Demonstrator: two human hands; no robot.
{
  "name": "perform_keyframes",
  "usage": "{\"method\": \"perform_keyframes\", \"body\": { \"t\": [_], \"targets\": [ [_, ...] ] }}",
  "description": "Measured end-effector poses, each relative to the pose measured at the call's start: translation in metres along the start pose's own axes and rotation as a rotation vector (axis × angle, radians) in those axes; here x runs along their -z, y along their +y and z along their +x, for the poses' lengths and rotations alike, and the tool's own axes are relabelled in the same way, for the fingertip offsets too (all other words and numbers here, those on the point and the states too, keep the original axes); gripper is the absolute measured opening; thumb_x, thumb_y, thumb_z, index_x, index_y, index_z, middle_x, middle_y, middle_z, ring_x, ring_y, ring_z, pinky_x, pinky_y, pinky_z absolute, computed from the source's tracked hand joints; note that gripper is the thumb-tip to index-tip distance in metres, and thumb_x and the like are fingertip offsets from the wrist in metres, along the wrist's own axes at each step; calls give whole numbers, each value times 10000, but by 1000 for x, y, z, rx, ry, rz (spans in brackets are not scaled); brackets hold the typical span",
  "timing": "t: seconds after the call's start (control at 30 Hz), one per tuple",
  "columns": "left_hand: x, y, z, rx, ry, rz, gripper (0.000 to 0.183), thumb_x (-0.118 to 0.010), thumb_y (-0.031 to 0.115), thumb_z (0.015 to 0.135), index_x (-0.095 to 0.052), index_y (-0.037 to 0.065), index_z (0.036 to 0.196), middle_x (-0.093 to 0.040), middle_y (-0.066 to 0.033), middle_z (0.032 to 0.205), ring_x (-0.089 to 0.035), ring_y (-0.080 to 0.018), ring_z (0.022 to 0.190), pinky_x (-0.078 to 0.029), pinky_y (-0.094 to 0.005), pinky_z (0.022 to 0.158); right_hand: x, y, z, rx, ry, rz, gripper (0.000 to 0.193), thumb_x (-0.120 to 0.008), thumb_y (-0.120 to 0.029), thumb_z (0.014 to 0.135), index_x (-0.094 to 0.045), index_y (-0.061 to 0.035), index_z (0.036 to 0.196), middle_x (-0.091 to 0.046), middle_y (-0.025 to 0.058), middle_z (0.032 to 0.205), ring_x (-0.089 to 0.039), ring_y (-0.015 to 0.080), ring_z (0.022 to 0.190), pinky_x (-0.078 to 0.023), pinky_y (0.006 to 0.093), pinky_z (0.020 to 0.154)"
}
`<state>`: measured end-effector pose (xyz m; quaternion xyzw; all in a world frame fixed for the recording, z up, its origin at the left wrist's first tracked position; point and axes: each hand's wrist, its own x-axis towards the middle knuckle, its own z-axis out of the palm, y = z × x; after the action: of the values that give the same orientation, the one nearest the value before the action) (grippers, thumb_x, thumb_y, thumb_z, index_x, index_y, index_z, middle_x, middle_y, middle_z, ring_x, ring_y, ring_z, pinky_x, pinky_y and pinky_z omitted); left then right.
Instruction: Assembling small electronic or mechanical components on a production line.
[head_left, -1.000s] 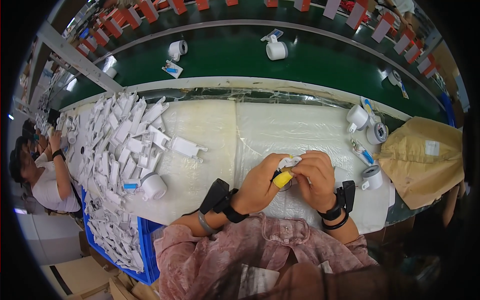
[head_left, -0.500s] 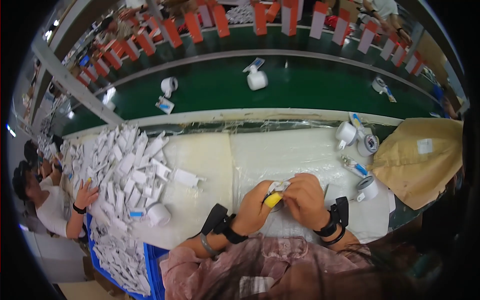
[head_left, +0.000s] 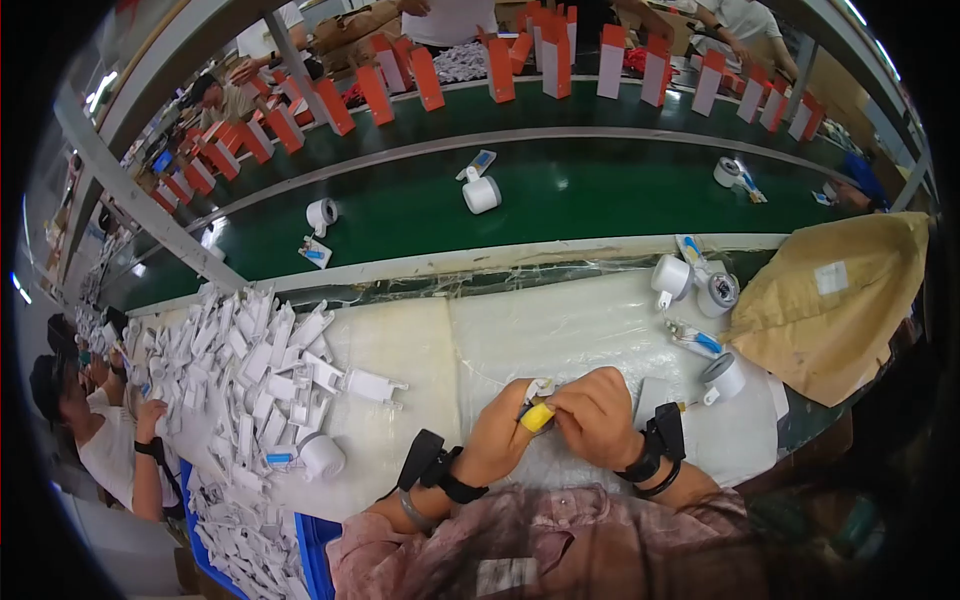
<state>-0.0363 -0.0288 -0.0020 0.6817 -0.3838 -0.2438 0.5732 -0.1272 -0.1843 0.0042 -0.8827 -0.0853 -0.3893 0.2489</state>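
My left hand is closed around a small white plastic part, mostly hidden by the fingers. A yellow wrap shows at what looks like the left thumb tip. My right hand meets it from the right, fingertips pinched together at the part; whether they grip it or something smaller is hidden. Both hands are over the pale covered table. To the right of my hands lie a flat white piece and a white round-headed unit.
A heap of white plastic parts covers the table's left, above a blue bin of similar parts. More round units lie beside a brown paper bag. Beyond runs a green conveyor with units and orange-white boxes. A co-worker sits left.
The view has shifted, so the conveyor and boxes sit lower. My right fingers have come over the yellow wrap, closer to the left thumb. The co-worker's hand has drawn back from the heap.
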Motion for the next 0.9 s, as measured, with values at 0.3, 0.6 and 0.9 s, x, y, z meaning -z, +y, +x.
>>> {"method": "perform_keyframes", "body": {
  "t": [0.3,0.6,0.9],
  "targets": [
    [3,3,-2,132,-70,-219,263,-399,56,989,-485,29,1236,-532,-20,850,-504,-86,690,-446,-233,587,-2,4,3,34,0,144,297,-704,83,625,-620,-49,878,-601,90,831,-580,289,744,-452,389,687],
    [-1,-4,-1,76,-51,-184,285,-460,149,999,-514,43,1258,-545,-25,849,-501,-71,643,-434,-219,543,-4,2,0,-3,27,152,250,-689,74,651,-630,-49,861,-568,99,791,-575,315,752,-478,410,735],
    [-1,-4,2,-105,15,-102,185,-508,59,937,-569,-23,1091,-594,-119,881,-576,-211,759,-476,-320,700,-7,-5,-3,-48,41,149,254,-694,83,653,-592,-34,854,-552,110,781,-569,332,773,-487,422,750]
  ]
}}
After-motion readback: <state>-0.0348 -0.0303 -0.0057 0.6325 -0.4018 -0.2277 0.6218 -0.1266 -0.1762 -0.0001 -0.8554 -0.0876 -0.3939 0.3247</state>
